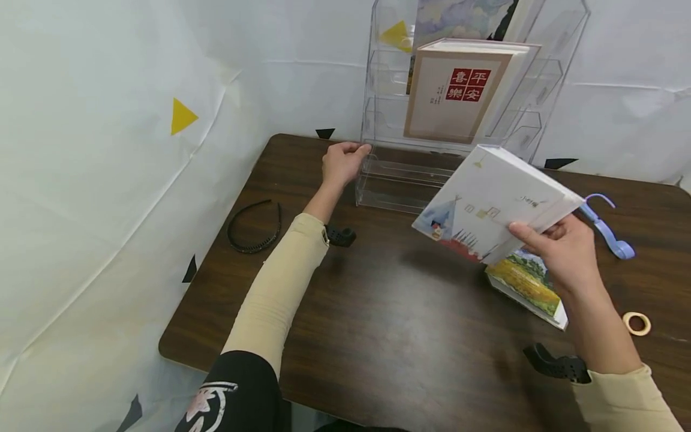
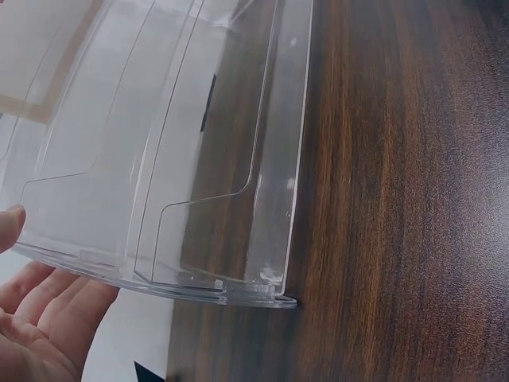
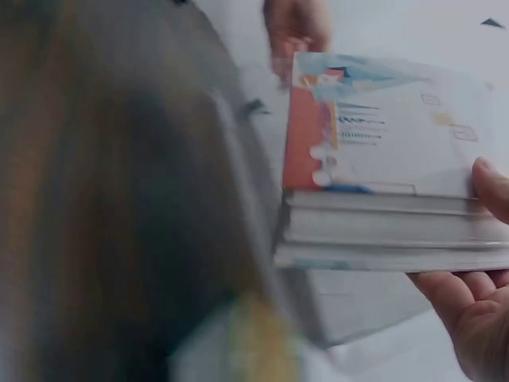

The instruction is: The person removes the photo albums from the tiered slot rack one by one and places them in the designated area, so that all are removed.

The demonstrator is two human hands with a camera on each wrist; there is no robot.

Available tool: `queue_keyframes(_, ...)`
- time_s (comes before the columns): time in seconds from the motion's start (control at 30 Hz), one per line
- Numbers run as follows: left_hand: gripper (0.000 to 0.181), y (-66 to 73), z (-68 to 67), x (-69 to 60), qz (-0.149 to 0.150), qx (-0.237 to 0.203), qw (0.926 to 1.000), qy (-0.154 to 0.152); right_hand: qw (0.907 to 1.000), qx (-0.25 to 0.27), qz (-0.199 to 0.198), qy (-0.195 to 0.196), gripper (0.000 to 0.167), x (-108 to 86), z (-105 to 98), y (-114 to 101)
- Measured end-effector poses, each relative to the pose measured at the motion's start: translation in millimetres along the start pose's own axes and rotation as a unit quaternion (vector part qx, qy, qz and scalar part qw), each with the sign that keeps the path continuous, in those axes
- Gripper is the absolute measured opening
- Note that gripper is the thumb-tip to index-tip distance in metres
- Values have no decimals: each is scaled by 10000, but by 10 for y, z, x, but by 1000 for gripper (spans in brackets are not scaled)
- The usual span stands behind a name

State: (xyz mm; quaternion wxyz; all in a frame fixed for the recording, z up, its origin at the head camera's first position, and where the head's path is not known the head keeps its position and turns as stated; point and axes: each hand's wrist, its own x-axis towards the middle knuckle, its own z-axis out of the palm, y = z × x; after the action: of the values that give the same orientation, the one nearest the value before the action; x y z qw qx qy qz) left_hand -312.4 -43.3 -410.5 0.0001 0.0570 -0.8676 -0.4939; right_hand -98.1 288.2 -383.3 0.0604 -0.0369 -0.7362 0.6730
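My left hand [image 1: 342,163] pinches the left side edge of a clear acrylic book rack [image 1: 394,201]. In the left wrist view the thumb is on one side of its panel [image 2: 87,267] and the fingers are on the other. My right hand [image 1: 572,255] grips a white illustrated book [image 1: 486,201] by one end, thumb on the cover and fingers beneath. That book is tilted in the air before the rack's lower right part. In the right wrist view its page edges [image 3: 382,227] show. A beige book [image 1: 432,120] with red characters stands in a middle tier.
Behind it, higher up, stands a book with a painted cover [image 1: 459,21]. A landscape-covered book [image 1: 526,285] lies on the table [image 1: 367,336], partly under the white one. A blue curved strip [image 1: 610,234] and tape roll [image 1: 637,324] lie right; a black headband [image 1: 254,247] lies left.
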Motion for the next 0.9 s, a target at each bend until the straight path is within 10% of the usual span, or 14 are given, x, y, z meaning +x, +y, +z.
queue_keyframes(0.13, 40, -12, 1, 13, -89, -14, 10000, -35, 9920, 528, 980, -592, 35, -97, 80, 278)
queue_keyframes(0.4, 38, 3, 18, 10, -37, -140, 9999, -5, 9719, -393, 2031, -1128, 66, -150, 262, 567)
queue_keyframes(0.9, 43, -46, -3, 15, -1, -159, 9999, -59, 9439, -2584, 1835, -925, 86, -13, 390, 555)
